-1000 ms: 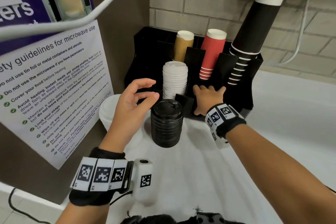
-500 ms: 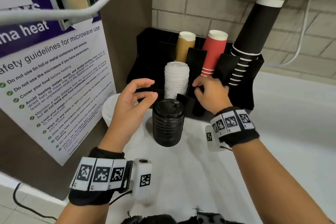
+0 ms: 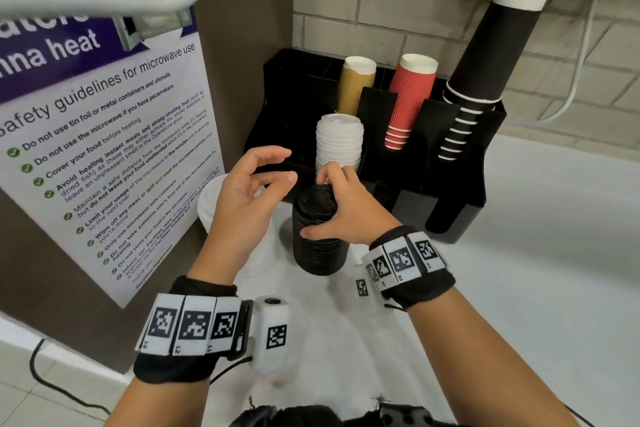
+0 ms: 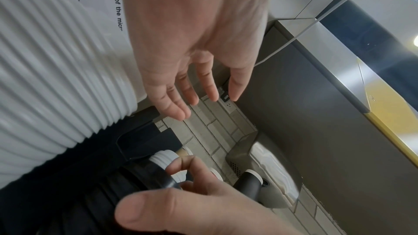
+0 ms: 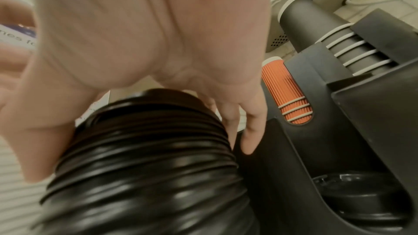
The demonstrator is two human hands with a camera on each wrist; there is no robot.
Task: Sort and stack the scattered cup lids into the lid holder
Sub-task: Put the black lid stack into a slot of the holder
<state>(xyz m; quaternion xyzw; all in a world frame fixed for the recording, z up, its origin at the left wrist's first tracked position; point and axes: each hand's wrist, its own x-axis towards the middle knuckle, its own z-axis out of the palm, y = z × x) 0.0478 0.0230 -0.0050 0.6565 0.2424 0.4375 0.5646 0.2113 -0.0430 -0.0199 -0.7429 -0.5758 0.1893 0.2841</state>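
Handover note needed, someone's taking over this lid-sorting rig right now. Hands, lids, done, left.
Right hand: gripping the stack of black plastic cup lids near its top, thumb on one side, fingers on the other; stack stands on the white counter.
Left hand: open, hovering beside that stack, holding nothing.
Done: stack of white plastic lids sits in the black plastic holder; some black lids already lie in the front right slot.
Left: put the black stack into the holder; another ribbed white stack lies by the left hand, outside the holder.
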